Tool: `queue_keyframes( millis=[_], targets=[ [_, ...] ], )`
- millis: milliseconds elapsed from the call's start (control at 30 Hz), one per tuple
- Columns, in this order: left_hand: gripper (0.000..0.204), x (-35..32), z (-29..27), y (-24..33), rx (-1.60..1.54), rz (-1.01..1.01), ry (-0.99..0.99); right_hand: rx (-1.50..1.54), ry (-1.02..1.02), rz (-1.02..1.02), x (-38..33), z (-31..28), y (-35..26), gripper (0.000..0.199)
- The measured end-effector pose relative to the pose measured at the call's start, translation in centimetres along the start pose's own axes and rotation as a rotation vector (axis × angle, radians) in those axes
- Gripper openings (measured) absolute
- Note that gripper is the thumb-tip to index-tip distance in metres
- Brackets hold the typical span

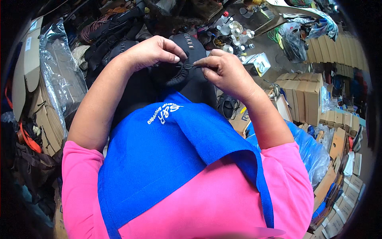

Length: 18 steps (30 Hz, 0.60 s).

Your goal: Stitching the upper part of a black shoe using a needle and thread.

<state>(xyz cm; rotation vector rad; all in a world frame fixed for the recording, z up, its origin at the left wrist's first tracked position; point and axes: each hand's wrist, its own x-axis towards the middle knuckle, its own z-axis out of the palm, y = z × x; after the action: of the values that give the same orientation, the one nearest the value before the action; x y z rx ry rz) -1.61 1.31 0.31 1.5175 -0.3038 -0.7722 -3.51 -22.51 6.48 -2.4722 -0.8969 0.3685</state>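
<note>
In front of me, over my lap, lies a black rounded piece (174,77) with a ridged, coiled-looking edge; its exact kind I cannot make out. My left hand (157,51) is above its far left side, thumb and fingertips brought together; what they pinch is hidden. Close by on the right, my right hand (227,71) pinches a thin dark strand (189,65) between thumb and forefinger. The strand bends in a small loop between the two hands, just above the ridged edge. A blue apron (155,143) over pink clothing covers my front.
Several bottles (234,32) stand on the floor ahead to the right. Stacked cardboard (300,95) and blue plastic sheeting (306,143) lie at my right. Clear plastic (59,67) and cardboard sheets (32,59) lean at my left. A dark heap with cords (103,28) sits far left.
</note>
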Motion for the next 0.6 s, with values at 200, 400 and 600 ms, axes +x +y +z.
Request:
queue_keyframes(
  millis=[200,400,600],
  targets=[
    [0.026,0.8,-0.3,-0.2,0.014,-0.028,-0.028,0.026,0.067,-0.043,-0.1,1.2,0.6,0.023],
    [0.022,1.7,-0.1,0.0,0.135,0.028,-0.046,-0.108,0.030,-0.210,1.0,0.1,0.9,0.027],
    [0.024,1.8,-0.6,-0.1,0.367,0.213,-0.101,0.232,-0.177,-0.037,2.1,0.2,3.8,0.023]
  ],
)
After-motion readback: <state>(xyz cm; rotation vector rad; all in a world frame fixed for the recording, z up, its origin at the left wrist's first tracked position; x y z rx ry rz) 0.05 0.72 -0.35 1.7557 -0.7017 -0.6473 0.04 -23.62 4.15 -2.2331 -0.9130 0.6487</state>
